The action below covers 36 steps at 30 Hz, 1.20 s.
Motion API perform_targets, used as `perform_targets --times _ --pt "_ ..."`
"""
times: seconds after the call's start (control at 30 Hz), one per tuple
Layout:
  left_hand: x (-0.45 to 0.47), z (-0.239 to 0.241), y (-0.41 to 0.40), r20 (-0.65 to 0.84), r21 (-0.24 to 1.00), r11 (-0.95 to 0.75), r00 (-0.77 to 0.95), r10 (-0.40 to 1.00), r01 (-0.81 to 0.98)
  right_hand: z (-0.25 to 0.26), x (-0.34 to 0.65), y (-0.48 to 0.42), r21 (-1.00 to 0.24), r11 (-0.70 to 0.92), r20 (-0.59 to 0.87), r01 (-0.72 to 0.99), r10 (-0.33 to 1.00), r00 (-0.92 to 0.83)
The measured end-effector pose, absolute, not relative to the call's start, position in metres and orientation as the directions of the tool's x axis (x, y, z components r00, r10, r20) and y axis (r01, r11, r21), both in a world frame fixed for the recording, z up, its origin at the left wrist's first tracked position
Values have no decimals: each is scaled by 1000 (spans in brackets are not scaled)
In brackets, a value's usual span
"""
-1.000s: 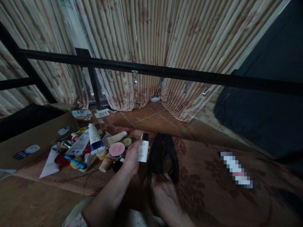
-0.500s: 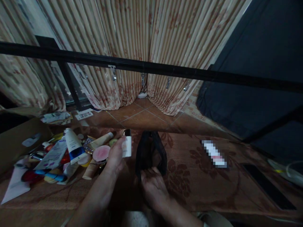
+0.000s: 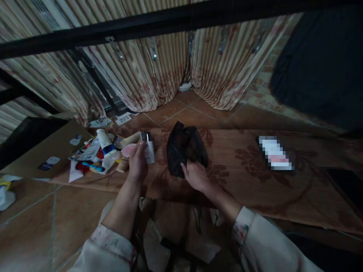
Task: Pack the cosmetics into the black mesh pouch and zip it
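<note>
Looks white on the bottle [image 3: 150, 154], dark on its cap [image 3: 145, 136], plain black on the pouch [image 3: 176, 151]. Shows white with a blue band on the tube [image 3: 105, 142], pink on the compact [image 3: 129, 150]. Spreads reddish brown with darker flowers over the surface [image 3: 241, 189], brown with paler grid lines over the floor [image 3: 31, 223]. Runs in pale and brown stripes with reddish blooms down the curtains [image 3: 136, 75].

Can't read the label on the white bottle [image 3: 150, 154], it's just a smear, and the left hand [image 3: 138, 161] covers part of it. Inside of the black pouch [image 3: 176, 153] is too dark to make out, plus the right hand [image 3: 196, 175] blocks some of its near edge. The phone-looking thing [image 3: 275, 153] is pixelated, the dark slab [image 3: 344, 183] runs off the right edge, and the card's [image 3: 123, 119] print is way too tiny.
</note>
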<state>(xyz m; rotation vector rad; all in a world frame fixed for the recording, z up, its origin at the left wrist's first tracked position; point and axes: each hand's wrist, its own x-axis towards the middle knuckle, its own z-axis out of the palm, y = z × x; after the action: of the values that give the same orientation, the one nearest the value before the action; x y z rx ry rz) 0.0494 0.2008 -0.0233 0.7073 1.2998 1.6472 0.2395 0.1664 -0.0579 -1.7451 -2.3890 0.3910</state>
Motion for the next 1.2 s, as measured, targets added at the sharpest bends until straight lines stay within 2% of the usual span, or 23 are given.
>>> perform_targets --times 0.1,0.33,0.47,0.77,0.9,1.2 --pt "58 -15 171 37 950 -169 -442 896 -264 -48 257 165 -306 334 -36 892 932 -361" --pt "74 28 128 48 965 -150 -421 906 -213 -25 284 148 -303 442 -33 844 881 -473" --pt "85 42 119 71 968 -148 -348 935 -201 -24 282 145 -292 457 -50 840 870 -491" --pt "85 35 127 -21 965 -43 -242 970 -258 -29 270 153 -257 430 -94 866 880 -465" --pt "72 31 127 -16 962 -41 -205 979 -272 -31 266 155 -239 412 -117 879 887 -447" --pt "85 37 123 -66 961 44 -74 995 -274 -27 260 150 -199 433 -66 879 889 -453"
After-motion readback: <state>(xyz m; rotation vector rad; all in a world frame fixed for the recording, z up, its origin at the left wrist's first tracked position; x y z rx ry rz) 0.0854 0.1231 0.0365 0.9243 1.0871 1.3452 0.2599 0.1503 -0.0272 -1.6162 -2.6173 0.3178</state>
